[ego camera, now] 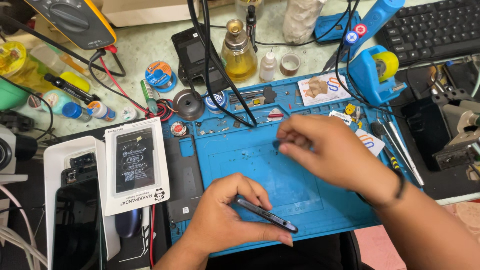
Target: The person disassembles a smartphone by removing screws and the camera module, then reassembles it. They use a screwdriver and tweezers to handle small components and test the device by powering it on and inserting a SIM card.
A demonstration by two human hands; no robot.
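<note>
The left hand (225, 217) is curled shut around a slim dark smartphone (265, 214), held on edge near the front border of the blue silicone repair mat (300, 185); the thumb runs along the phone's lower side and the bent fingers press on its upper edge. The phone's far end sticks out past the thumb, over the mat.

The right hand (325, 150) hovers above the middle of the mat with its fingers drawn together, tips close to the thumb as in a pinch. Whether anything small sits between those fingertips cannot be told. A dark band circles that wrist.

Left of the mat lies a dark flat phone back cover (184, 177), and beside it a white blister pack with a black battery (136, 165). Further left, a white tray (75, 200) holds a black glossy screen panel.

Along the mat's far edge stand a glass bottle of amber liquid (239, 52), a small white dropper bottle (268, 66) and a blue tape holder with a yellow roll (375, 70). Metal tweezers (400, 145) lie at the mat's right side.
</note>
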